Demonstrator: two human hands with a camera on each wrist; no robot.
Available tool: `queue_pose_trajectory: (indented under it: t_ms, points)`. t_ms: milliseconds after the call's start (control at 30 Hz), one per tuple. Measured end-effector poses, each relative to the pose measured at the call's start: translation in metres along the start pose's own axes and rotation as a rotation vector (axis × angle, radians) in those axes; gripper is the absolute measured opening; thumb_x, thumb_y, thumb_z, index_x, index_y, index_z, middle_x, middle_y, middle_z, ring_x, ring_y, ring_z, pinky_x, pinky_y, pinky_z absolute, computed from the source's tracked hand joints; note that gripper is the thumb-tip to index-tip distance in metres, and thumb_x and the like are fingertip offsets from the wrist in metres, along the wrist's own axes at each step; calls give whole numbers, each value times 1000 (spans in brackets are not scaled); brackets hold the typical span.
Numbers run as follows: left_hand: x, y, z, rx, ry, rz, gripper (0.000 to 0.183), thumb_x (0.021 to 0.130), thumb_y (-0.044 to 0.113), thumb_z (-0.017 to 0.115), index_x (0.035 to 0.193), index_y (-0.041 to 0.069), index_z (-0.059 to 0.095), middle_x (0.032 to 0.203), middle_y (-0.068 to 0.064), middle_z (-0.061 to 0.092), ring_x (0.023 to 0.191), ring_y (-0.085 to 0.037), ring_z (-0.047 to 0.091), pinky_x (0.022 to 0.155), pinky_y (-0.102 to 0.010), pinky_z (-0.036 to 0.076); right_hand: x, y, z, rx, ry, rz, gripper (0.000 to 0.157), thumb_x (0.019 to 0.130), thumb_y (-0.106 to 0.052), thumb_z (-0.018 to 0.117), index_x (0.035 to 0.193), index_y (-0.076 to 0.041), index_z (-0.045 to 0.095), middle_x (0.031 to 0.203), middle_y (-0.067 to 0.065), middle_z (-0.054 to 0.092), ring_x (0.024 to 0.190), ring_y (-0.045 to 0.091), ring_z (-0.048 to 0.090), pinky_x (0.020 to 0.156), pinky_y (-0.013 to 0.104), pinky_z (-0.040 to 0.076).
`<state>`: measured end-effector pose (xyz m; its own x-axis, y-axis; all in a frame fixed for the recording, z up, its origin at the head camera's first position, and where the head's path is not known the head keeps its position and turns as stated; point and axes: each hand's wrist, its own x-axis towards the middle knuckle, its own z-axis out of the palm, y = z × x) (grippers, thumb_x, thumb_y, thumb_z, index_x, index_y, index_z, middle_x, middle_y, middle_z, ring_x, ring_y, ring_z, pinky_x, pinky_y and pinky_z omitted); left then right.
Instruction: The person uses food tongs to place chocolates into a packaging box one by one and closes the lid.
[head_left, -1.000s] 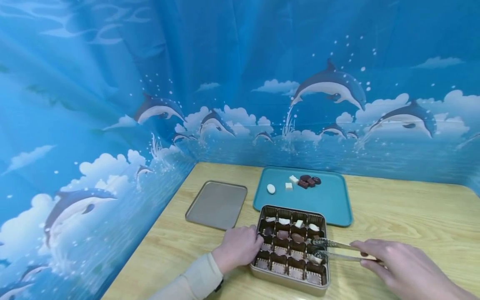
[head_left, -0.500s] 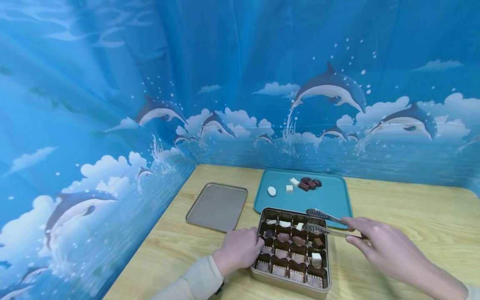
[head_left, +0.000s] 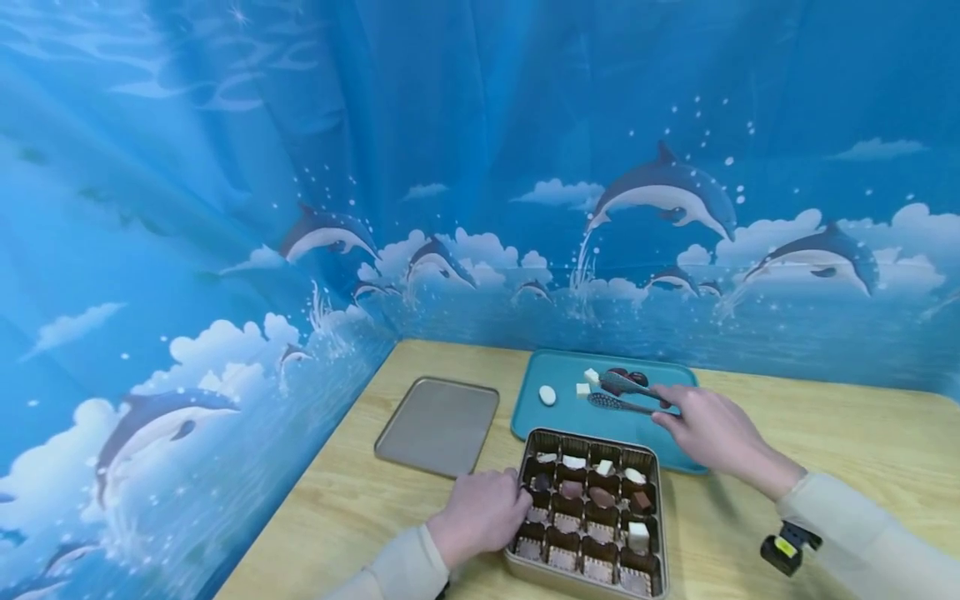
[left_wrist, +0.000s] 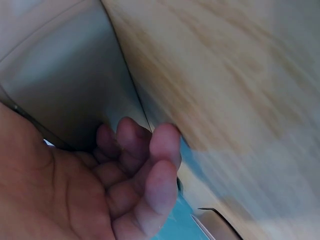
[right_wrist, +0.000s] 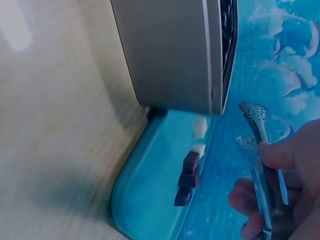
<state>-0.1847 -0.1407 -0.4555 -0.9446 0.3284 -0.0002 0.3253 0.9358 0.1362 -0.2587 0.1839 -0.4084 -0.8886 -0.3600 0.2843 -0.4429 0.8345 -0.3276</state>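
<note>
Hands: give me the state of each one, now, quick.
Left hand: fingers curled at the left edge of the metal box; whether it grips cannot be told.
Right hand: closed, holding the tongs.

A blue sea print, cloth or perhaps plastic sheeting from where I stand, covers two walls that meet in a corner, creased toward the top. Leaping dolphins and puffy white clouds run across it. Below, a pale wood-grain table reaches back to it, a bright glare on its surface.
</note>
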Motion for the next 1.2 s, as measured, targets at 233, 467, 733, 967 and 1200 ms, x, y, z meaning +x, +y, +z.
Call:
queue_pose_trajectory:
  t_ms: [233,467,733,967,1200]
  points:
    - [0,2,1,4,7,-2,38,102,40,45,87,11,64,67,0,58,59,-16,57,57,-35,49,21,12,10,5,-43,47,49,96,-19,67,138,2,56,121,26,68,40,11,32,39,28,32]
    - [-1,2,1,5,18,-5,37,102,40,46,85,12,63,67,-1,58,59,-16,57,56,-34,48,32,13,22,0,-87,45,48,95,-18,68,138,0,58,131,26,64,40,10,35,39,29,35]
    - [0,1,1,9,25,-4,37,102,40,46,87,12,65,69,-1,60,60,-16,58,56,-35,48,44,10,34,-43,-90,7,48,93,-16,71,136,2,59,121,25,68,44,11,36,41,28,34]
    - [1,1,2,9,24,-11,38,102,40,45,87,12,65,69,-1,60,60,-16,58,57,-34,48,52,14,45,-33,-131,-2,44,95,-16,68,135,1,60,95,17,74,41,9,29,40,26,31]
    - [1,2,2,15,23,-16,38,102,40,45,88,12,65,71,-2,62,62,-17,60,58,-35,49,52,12,48,-40,-117,3,40,95,-13,67,133,1,62,74,10,70,40,8,25,37,21,26]
